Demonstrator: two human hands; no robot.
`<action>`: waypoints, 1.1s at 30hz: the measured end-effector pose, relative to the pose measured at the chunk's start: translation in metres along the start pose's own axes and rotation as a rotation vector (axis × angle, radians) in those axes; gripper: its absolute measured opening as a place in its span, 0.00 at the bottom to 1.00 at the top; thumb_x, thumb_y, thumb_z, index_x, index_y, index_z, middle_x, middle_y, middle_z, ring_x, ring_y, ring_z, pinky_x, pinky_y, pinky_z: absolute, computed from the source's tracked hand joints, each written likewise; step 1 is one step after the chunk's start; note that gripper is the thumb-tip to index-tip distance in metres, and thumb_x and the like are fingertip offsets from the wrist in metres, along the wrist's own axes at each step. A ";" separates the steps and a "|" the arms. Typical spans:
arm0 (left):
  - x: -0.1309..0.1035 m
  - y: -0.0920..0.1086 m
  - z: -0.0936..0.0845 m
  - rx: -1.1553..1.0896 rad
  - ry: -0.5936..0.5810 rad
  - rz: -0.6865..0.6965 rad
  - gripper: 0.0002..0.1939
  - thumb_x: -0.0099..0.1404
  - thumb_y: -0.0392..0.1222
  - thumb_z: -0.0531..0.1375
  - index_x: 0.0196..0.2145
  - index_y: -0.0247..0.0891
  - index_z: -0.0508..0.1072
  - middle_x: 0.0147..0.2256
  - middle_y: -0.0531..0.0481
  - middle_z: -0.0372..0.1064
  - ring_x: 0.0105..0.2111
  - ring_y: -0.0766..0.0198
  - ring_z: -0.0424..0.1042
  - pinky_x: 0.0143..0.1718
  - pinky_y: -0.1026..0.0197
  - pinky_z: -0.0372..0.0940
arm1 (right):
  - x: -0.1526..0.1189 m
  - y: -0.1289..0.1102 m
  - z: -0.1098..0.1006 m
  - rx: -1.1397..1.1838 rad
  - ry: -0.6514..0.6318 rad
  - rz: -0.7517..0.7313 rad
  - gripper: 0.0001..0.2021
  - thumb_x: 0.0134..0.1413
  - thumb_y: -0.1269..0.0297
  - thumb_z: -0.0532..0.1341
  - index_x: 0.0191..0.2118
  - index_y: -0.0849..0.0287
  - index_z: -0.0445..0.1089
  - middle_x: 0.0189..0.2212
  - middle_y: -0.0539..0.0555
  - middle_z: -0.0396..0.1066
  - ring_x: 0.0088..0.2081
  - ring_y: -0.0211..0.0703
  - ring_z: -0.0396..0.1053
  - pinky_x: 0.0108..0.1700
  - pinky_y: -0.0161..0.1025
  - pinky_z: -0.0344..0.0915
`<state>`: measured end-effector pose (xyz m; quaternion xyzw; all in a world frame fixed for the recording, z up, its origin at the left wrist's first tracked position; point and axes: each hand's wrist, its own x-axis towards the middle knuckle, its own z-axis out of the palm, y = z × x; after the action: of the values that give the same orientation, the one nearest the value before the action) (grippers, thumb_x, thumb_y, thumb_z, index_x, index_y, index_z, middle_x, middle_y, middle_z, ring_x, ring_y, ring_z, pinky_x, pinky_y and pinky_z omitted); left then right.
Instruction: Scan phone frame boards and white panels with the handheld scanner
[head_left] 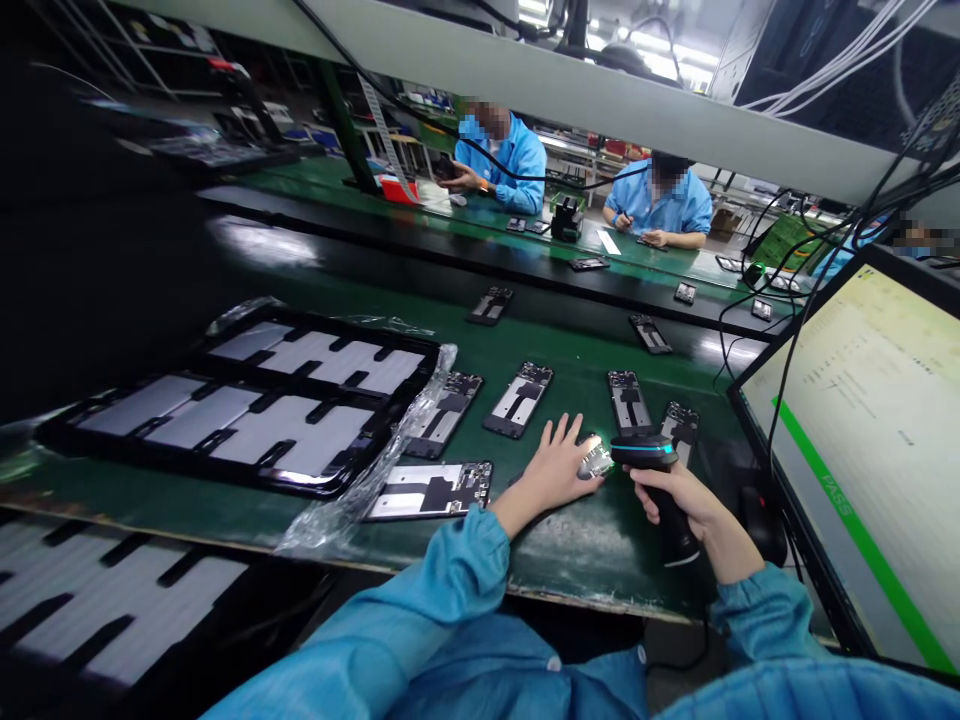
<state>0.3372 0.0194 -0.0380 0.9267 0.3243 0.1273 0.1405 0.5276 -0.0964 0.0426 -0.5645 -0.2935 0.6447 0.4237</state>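
Note:
My right hand grips a black handheld barcode scanner, its head aimed left at a phone frame lying on the green belt. My left hand rests flat on that phone frame, fingers spread, covering most of it; the scanner's light falls on its exposed end. Another phone frame lies just left of my left forearm.
Several phone frames lie in a row on the green conveyor. Black trays of frames in plastic wrap sit at left. A monitor showing PASS stands at right. Two people in blue coats work across the line.

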 end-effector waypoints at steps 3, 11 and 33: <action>0.000 0.000 0.000 0.002 -0.009 0.001 0.36 0.58 0.59 0.63 0.61 0.45 0.63 0.69 0.36 0.45 0.68 0.34 0.42 0.64 0.32 0.42 | -0.002 0.002 0.000 0.005 0.015 0.012 0.13 0.49 0.59 0.69 0.35 0.62 0.68 0.17 0.45 0.66 0.16 0.32 0.60 0.17 0.30 0.58; -0.001 0.000 -0.007 -0.006 -0.034 0.051 0.35 0.60 0.59 0.61 0.61 0.44 0.62 0.68 0.38 0.48 0.68 0.39 0.45 0.65 0.34 0.42 | -0.006 0.003 -0.003 0.036 0.017 0.020 0.14 0.49 0.59 0.69 0.36 0.62 0.69 0.17 0.45 0.66 0.16 0.31 0.59 0.17 0.30 0.58; 0.000 -0.001 -0.003 0.036 -0.066 0.051 0.35 0.61 0.59 0.61 0.62 0.45 0.61 0.69 0.39 0.47 0.68 0.41 0.44 0.65 0.34 0.42 | -0.002 0.012 -0.016 0.070 -0.041 -0.010 0.13 0.50 0.58 0.68 0.36 0.61 0.68 0.17 0.45 0.64 0.16 0.30 0.58 0.17 0.30 0.57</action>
<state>0.3358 0.0211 -0.0355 0.9408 0.2979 0.0944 0.1311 0.5406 -0.1052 0.0304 -0.5347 -0.2822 0.6639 0.4401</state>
